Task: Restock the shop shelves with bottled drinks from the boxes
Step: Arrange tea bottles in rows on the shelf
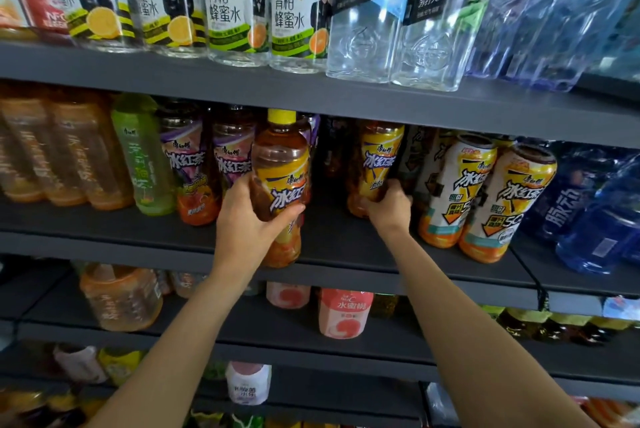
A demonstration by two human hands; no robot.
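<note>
— Hands?
— Left hand [247, 216] wraps a yellow-capped tea bottle [282, 185] at the dark shelf [329, 240] edge; right hand [389, 208] grips a second bottle [375, 164] further in.
— Texture?
— Clear ribbed plastic; glossy labels.

Two hands [249, 216], two held yellow tea bottles [282, 182], two soda bottles [360, 12].

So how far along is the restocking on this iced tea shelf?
Partly done. The neighbouring rows are filled: purple-label iced tea bottles on the left, white-label iced tea bottles on the right. In hand: the left hand holds one yellow-label iced tea bottle at the shelf edge, and the right hand sets another further back. Left: the dark gap between them. No boxes are in view.
</note>
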